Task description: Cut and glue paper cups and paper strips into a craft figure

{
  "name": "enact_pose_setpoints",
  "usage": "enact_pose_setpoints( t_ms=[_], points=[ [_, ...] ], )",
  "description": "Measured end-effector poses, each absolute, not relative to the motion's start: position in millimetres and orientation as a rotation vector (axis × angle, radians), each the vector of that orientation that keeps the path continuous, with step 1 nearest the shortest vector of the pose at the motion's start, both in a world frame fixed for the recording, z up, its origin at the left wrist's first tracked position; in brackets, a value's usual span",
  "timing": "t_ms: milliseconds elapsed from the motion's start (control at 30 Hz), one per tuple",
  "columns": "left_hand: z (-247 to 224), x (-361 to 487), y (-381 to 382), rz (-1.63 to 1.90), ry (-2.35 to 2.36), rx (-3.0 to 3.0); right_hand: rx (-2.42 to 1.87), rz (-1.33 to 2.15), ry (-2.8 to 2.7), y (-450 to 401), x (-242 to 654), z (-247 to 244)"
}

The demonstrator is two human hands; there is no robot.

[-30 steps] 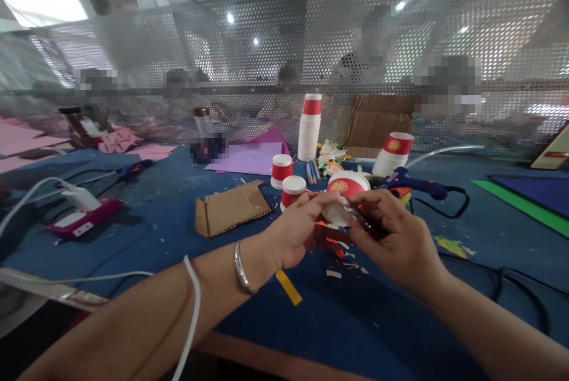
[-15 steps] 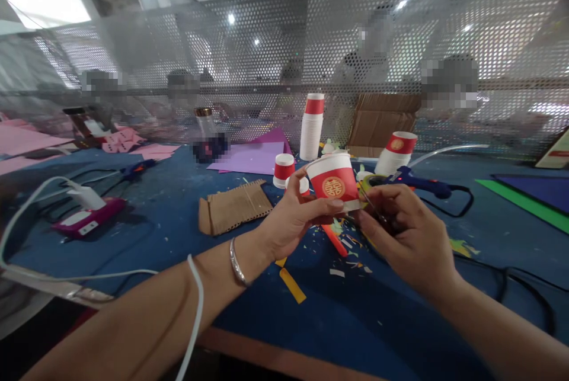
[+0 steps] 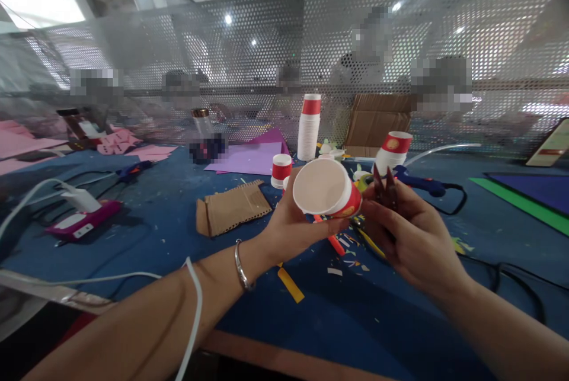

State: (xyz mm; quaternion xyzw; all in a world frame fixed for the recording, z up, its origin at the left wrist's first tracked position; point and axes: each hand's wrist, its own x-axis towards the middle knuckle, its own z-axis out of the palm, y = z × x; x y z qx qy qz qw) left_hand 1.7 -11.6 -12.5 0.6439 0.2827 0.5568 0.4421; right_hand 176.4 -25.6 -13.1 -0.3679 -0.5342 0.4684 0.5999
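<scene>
1. The paper cup (image 3: 326,187) tips over on its side, its wide mouth turned toward me and a little to my left. Its long axis slopes from that open rim back and down to the right, so the base points toward my right hand (image 3: 411,230).
2. The dark tool (image 3: 386,186) has two pointed tips sticking up, parted in a narrow V, its long axis close to upright.
3. My left hand (image 3: 288,221) closes around the cup, thumb along the underside and the palm at its left. The cup sits above my thumb, over the blue table (image 3: 249,322), clear of its top.
4. My right hand pinches the tool in curled fingers, just right of the cup's base; its tips rise above my knuckles.
5. Beyond the cup, a short red-and-white cup (image 3: 281,170) stands at the left, and a tall cup stack (image 3: 308,132) behind. The glue gun (image 3: 420,181) lies behind my right hand, and the cardboard piece (image 3: 235,208) left of the cup.
6. My other left fingers are mostly hidden behind the cup, and the tool's lower part is lost inside my right hand. I cannot tell whether my right fingertips touch the cup's base. The red band and gold print show only partly.
</scene>
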Motion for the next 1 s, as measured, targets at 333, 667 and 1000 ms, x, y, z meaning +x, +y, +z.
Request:
enact_pose_setpoints(
  t_ms=[333,667,1000],
  points=[
    [12,-24,-4,0.861,0.564,1.170,-0.851,1.055,-1.310,-21,186,-7],
    [8,-24,-4,0.489,0.709,1.133,-0.834,0.807,-1.719,-18,191,-9],
    [-1,-10,-9,0.764,0.815,1.314,-1.013,0.721,-1.728,-16,188,-10]
  ],
)
